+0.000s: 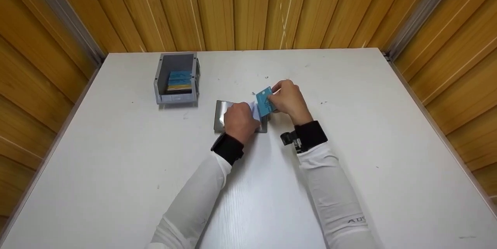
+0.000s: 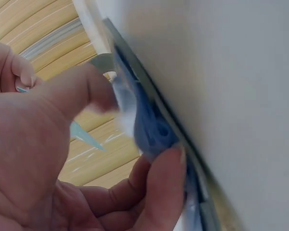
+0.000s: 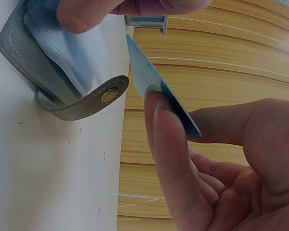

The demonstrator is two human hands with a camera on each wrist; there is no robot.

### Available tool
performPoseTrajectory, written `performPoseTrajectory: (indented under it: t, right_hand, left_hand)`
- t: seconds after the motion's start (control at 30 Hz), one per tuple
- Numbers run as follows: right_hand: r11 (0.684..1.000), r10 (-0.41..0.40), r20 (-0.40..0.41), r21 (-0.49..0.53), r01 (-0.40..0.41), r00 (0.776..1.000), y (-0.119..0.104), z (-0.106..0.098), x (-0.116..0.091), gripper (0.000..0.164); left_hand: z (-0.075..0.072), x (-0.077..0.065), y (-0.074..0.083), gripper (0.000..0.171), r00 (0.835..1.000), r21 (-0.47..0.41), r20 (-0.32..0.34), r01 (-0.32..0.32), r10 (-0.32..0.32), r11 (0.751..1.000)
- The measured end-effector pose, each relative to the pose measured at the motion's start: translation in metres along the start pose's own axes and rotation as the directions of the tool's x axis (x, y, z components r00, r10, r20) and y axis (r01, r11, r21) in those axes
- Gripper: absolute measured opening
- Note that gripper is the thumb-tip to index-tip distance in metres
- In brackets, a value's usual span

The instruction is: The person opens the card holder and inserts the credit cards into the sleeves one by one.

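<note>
A grey card holder (image 1: 219,117) lies opened on the table, with clear plastic sleeves (image 2: 151,127) inside. Its strap with a metal snap (image 3: 109,95) sticks out toward the right hand. My left hand (image 1: 238,121) is over the holder, its fingers pinching the sleeves. Between thumb and fingers, my right hand (image 1: 289,99) holds a blue card (image 1: 265,102), tilted just above the holder's right side. In the right wrist view the card (image 3: 156,84) appears nearly edge-on, apart from the sleeves. The left hand hides much of the holder in the head view.
A grey plastic bin (image 1: 176,97) stands at the back left of the white table (image 1: 116,144). Several blue, yellow and dark cards (image 1: 179,78) lie in it. Wood-patterned walls (image 1: 248,8) rise behind and on both sides.
</note>
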State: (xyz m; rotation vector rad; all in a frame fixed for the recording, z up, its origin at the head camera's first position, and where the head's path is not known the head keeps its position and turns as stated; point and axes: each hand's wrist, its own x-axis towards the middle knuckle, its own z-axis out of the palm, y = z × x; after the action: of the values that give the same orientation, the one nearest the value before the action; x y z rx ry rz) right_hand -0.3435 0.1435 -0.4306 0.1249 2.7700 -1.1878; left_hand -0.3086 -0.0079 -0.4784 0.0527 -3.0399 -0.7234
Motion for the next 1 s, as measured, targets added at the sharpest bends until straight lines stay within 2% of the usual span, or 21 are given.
performPoseTrajectory:
  t: [0.1, 0.27, 0.3, 0.33, 0.4, 0.5, 0.53, 0.57, 0.67, 0.73, 0.8, 0.9, 1.0]
  right_hand:
    - [1.000, -0.008, -0.007, -0.018, 0.008, 1.000, 0.001, 0.001, 0.000, 0.035]
    - [1.000, 0.004, 0.001, -0.011, -0.004, 1.000, 0.002, 0.001, 0.000, 0.036]
    - [1.000, 0.008, 0.004, -0.003, -0.008, 1.000, 0.002, 0.001, 0.001, 0.036]
    - [1.000, 0.008, 0.005, 0.003, -0.008, 1.000, 0.002, 0.002, 0.001, 0.036]
    - [1.000, 0.008, 0.005, 0.019, -0.008, 1.000, 0.001, 0.002, 0.002, 0.035]
    - [0.998, 0.007, 0.008, 0.057, -0.007, 1.000, 0.000, 0.004, 0.003, 0.033]
    - [0.997, 0.007, 0.011, 0.075, -0.008, 1.000, -0.001, 0.005, 0.004, 0.033]
    - [0.995, 0.008, 0.014, 0.096, -0.009, 1.000, -0.001, 0.006, 0.004, 0.032]
    - [0.986, 0.021, 0.033, 0.165, -0.026, 0.999, -0.004, 0.012, 0.005, 0.030]
    - [0.978, 0.027, 0.056, 0.205, -0.038, 0.998, -0.006, 0.018, 0.005, 0.030]
    - [0.974, 0.028, 0.072, 0.223, -0.043, 0.997, -0.008, 0.023, 0.005, 0.030]
    - [0.970, 0.015, 0.079, 0.242, -0.034, 0.997, -0.012, 0.029, 0.002, 0.035]
    - [0.966, -0.008, 0.067, 0.258, -0.010, 0.998, -0.015, 0.034, -0.001, 0.042]
  left_hand:
    - [-0.005, 0.002, -0.003, 0.020, 1.000, -0.018, -0.003, 0.009, -0.009, 1.000]
    - [-0.025, 0.013, -0.019, 0.019, 0.995, -0.136, 0.092, 0.061, -0.048, 0.989]
    - [-0.030, 0.016, -0.025, 0.019, 0.991, -0.168, 0.115, 0.080, -0.061, 0.983]
    - [-0.026, 0.027, -0.039, 0.020, 0.990, -0.210, 0.128, 0.081, -0.055, 0.974]
    - [-0.032, 0.035, -0.054, 0.022, 0.984, -0.261, 0.161, 0.118, -0.078, 0.958]
    - [-0.037, 0.045, -0.076, 0.032, 0.978, -0.327, 0.184, 0.151, -0.094, 0.933]
    - [-0.035, 0.051, -0.086, 0.034, 0.980, -0.350, 0.181, 0.145, -0.085, 0.926]
    - [-0.044, 0.046, -0.083, 0.033, 0.976, -0.354, 0.189, 0.167, -0.104, 0.920]
    - [-0.046, 0.046, -0.097, 0.022, 0.974, -0.399, 0.205, 0.177, -0.101, 0.900]
    - [-0.047, 0.045, -0.102, 0.024, 0.965, -0.399, 0.241, 0.199, -0.106, 0.895]
    - [-0.052, 0.041, -0.101, 0.036, 0.945, -0.379, 0.301, 0.241, -0.128, 0.893]
    - [-0.052, 0.040, -0.100, 0.036, 0.919, -0.379, 0.365, 0.295, -0.152, 0.877]
    - [-0.050, 0.037, -0.096, 0.026, 0.926, -0.411, 0.346, 0.295, -0.151, 0.863]
